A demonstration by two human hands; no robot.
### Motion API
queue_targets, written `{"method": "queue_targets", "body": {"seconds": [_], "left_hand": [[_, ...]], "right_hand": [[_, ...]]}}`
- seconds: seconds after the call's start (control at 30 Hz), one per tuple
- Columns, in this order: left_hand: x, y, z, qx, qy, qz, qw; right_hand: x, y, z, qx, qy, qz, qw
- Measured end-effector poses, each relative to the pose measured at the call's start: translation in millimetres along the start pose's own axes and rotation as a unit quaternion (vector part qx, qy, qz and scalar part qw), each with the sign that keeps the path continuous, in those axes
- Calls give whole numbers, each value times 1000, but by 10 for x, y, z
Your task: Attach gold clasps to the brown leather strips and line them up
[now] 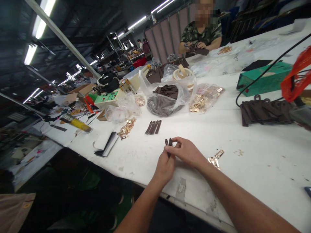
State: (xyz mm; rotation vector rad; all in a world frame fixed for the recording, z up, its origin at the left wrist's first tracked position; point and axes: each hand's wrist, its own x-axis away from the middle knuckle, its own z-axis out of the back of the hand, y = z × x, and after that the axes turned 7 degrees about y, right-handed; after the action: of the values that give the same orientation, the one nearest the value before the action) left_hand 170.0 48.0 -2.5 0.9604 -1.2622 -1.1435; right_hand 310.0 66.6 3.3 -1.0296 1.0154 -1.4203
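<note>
My left hand [166, 165] is closed around dark brown strap tabs [166, 142] whose slotted, rounded ends stick up above the fingers. The fingers of my right hand [188, 151] pinch the same tabs at the top, touching the left hand. How many tabs are held is partly hidden. Beyond the hands, a short row of similar brown tabs [153, 127] lies side by side on the white table [136, 152]. Several gold metal plates [214, 162] lie to the right of my right forearm. Another pile of gold metal pieces [126, 128] is at the left.
A clear plastic bag [167, 100] of brown tabs stands ahead, beside a bag of gold pieces [204, 97]. On the right are a green box [264, 79], a black cable and a stack of brown tabs [264, 111]. A co-worker [201, 35] sits across the table.
</note>
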Motion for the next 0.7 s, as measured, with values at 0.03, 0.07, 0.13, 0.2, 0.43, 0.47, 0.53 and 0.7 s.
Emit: {"method": "queue_targets", "body": {"seconds": [0.03,0.07,0.13,0.2,0.43,0.47,0.53,0.7], "left_hand": [[25,12,-27,-34,9,-47,998],[46,21,-41,-73,17,-90,993],[76,29,-29,-128,30,-128,983],[91,28,20,-128,24,-109,986],[153,20,194,-28,-41,43,998],[162,17,203,-18,-40,41,998],[173,7,209,3,-33,36,999],[170,-4,207,84,-38,64,994]], "right_hand": [[3,-6,8,7,4,13,1000],[3,-12,15,7,6,25,1000],[-9,-15,29,-20,0,38,999],[-31,-3,40,-73,-23,18,997],[-89,84,29,-208,-95,-68,971],[-90,91,24,-208,-94,-68,971],[-91,97,15,-208,-96,-69,971],[-84,84,10,-222,-101,-80,966]]}}
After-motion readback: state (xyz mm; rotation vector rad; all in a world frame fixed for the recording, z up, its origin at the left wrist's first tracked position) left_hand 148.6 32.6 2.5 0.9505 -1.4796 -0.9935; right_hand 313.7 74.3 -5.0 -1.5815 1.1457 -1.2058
